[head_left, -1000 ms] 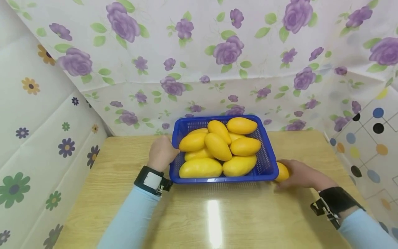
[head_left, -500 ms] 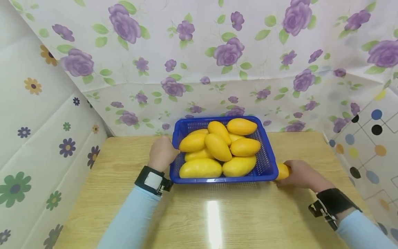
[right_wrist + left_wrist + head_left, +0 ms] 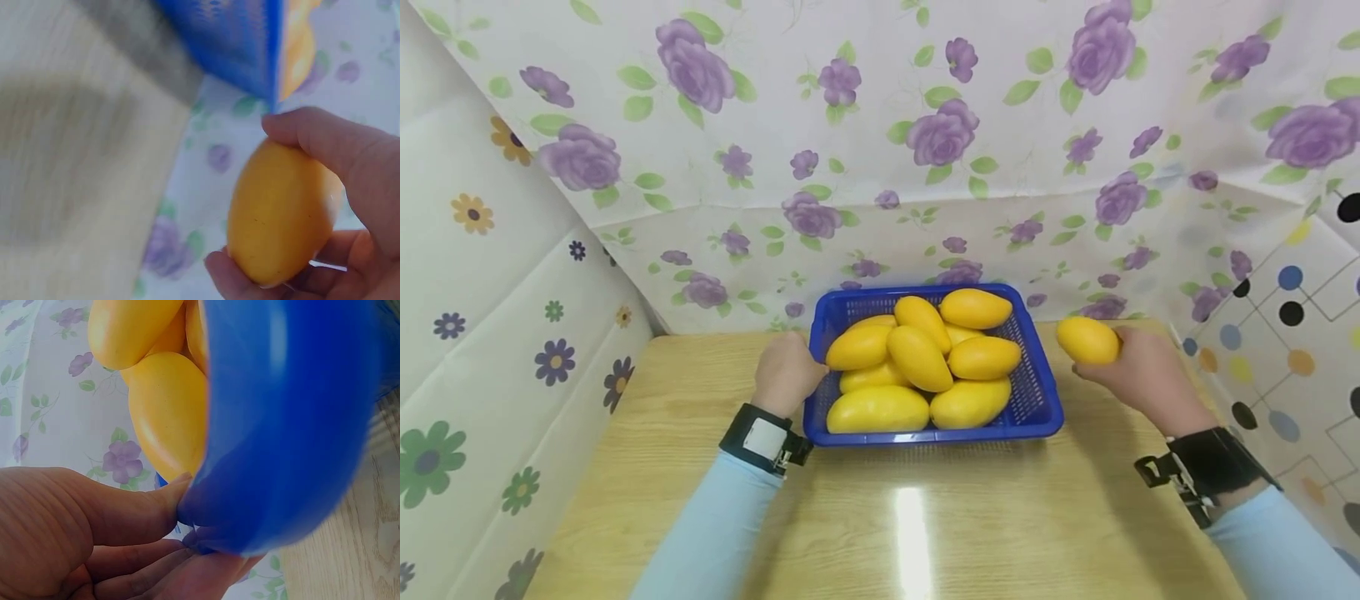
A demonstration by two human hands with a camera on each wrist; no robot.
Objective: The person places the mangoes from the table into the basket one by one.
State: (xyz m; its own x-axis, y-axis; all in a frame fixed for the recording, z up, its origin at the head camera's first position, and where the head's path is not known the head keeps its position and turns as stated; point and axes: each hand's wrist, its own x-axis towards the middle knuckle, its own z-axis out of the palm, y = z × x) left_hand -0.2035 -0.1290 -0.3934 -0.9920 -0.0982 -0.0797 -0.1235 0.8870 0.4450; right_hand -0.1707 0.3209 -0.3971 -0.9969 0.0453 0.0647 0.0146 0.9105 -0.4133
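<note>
A blue plastic basket (image 3: 934, 439) stands against the back of the table, holding several yellow mangoes (image 3: 919, 358) in a heap. At its left end, my left hand (image 3: 786, 375) pinches the basket's rim; the left wrist view shows the thumb on the inner side of the rim (image 3: 281, 437) and the fingers beneath. My right hand (image 3: 1142, 371) grips a single mango (image 3: 1087, 340) to the right of the basket, raised above the table. In the right wrist view, thumb and fingers wrap round that mango (image 3: 281, 212), with the basket's mesh side (image 3: 231, 44) beyond it.
The light wood table (image 3: 865, 525) reaches toward the front. A flowered sheet (image 3: 880, 167) hangs right behind the basket. Patterned panels close off the left (image 3: 482, 333) and right (image 3: 1292, 367) sides.
My right hand has lifted the mango from low beside the basket's right front corner, up and away toward the back. The left hand stays on the rim, and the basket has hardly moved.
</note>
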